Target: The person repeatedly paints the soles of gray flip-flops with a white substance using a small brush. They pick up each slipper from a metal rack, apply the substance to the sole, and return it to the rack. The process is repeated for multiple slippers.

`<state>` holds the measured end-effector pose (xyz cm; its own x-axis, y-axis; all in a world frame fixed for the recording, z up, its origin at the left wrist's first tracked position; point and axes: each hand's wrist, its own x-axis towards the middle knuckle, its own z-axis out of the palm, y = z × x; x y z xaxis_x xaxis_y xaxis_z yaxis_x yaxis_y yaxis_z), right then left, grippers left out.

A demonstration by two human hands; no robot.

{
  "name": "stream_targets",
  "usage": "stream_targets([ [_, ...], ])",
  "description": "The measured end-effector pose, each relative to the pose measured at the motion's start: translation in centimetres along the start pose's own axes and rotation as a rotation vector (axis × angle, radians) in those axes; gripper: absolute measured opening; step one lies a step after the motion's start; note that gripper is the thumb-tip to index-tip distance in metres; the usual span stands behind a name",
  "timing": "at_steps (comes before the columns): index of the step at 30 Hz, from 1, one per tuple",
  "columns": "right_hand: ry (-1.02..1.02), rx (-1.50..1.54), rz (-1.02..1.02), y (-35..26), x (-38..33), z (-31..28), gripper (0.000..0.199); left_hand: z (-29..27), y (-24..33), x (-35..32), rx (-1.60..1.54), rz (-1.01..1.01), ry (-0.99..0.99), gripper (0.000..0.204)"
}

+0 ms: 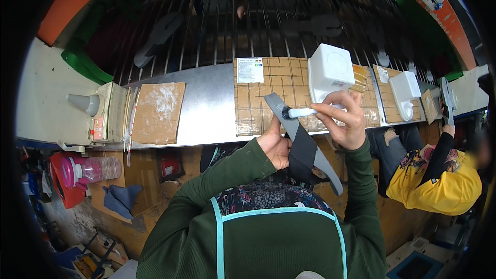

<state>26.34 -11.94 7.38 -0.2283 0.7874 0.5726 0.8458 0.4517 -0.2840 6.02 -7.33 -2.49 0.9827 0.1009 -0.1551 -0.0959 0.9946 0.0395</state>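
A grey sandal with a wide black strap (302, 156) is held tilted over the front edge of the bench. My left hand (276, 147) is closed around its edge from the left, with part of the fingers hidden behind the sandal. Between the fingers of my right hand (343, 119) is a small brush with a pale handle (305, 112). Its dark bristles touch the sandal's upper surface close to the far end. Just beyond my right hand, a white plastic container (333, 70) stands on a cardboard sheet (274, 111).
Behind the bench runs a rack of metal bars (217, 31) carrying grey sandals (160, 36). At left are a cardboard piece with white smears (160, 111) and a box with a grey cone (85, 104). A pink-lidded bottle (101, 169) lies lower left. A co-worker in yellow (439, 188) sits at right.
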Motion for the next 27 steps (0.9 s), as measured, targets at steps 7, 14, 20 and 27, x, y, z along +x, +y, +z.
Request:
stream_targets([
  [7, -0.011, -0.017, 0.006, 0.0, -0.6, -0.1, 0.031, -0.1, -0.2, 0.2, -0.103, -0.033, -0.123, 0.093],
  [14, 0.0, 0.0, -0.002, 0.0, -1.0, 0.0, 0.03, 0.6, -0.3, -0.1, -0.093, -0.036, -0.083, 0.088],
  [20, -0.017, -0.003, -0.003, 0.1, -1.5, -0.1, 0.031, 0.1, -0.3, 0.0, -0.091, -0.055, -0.12, 0.089],
  [27, -0.024, -0.011, -0.021, 0.1, -2.0, -0.3, 0.033, -0.2, -0.4, -0.2, -0.083, -0.043, -0.147, 0.094],
])
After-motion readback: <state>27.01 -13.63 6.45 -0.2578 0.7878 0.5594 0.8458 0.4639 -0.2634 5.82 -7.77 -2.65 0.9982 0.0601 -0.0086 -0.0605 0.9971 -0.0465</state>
